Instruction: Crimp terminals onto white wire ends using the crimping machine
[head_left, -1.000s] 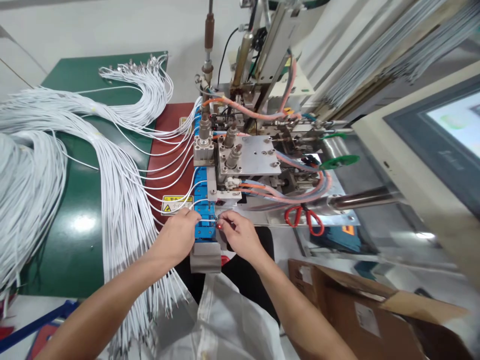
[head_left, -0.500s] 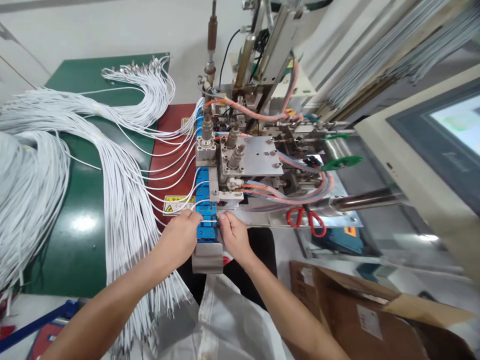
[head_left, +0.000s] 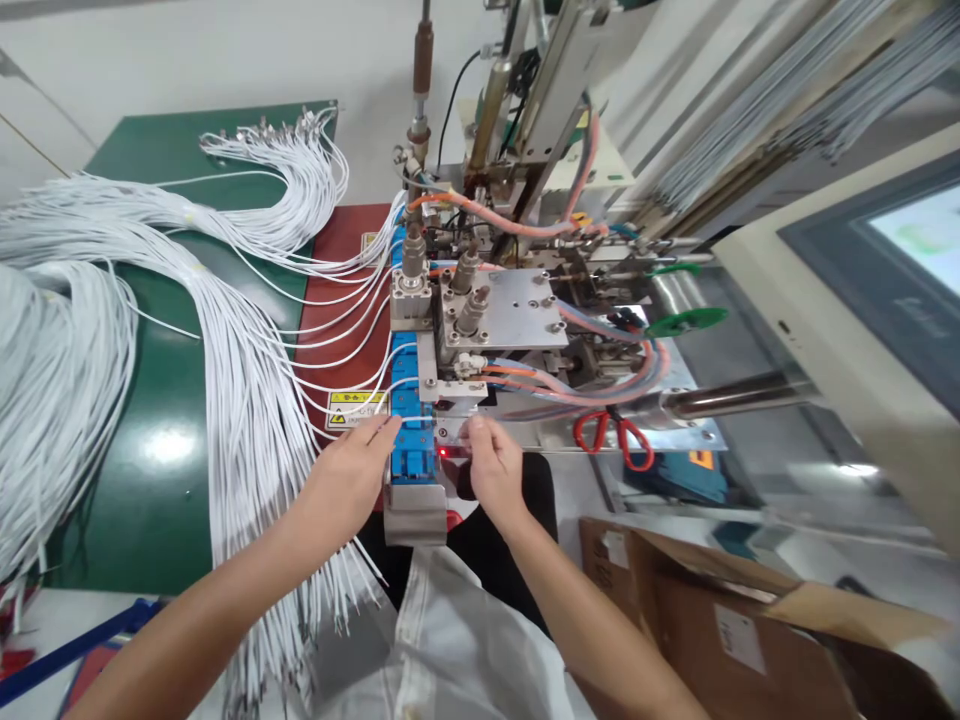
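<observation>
My left hand [head_left: 351, 468] is at the left side of the row of blue cable holders [head_left: 412, 442], its thumb and forefinger closed beside a white cable [head_left: 417, 418] that lies across one holder. The cable's stretch behind those fingers is hidden. To the right of the row, apart from it, my right hand [head_left: 496, 468] is closed in a pinch. Whatever its fingertips hold is too small to make out. Other white cables [head_left: 337, 368] curve from the big bundle [head_left: 247, 400] into holders farther up the row.
The metal machine [head_left: 502, 310] with its hoses stands beyond my hands. Red-handled scissors [head_left: 634, 445] and a wire spool with green flanges [head_left: 686, 320] are to the right. A screen unit [head_left: 862, 270] juts in at right, above cardboard boxes [head_left: 697, 600]. A green tabletop [head_left: 169, 500] lies left.
My right hand has moved right, away from the blue holders. The cable between my hands has shifted up the picture with its holder. A small red light now shows beside the row.
</observation>
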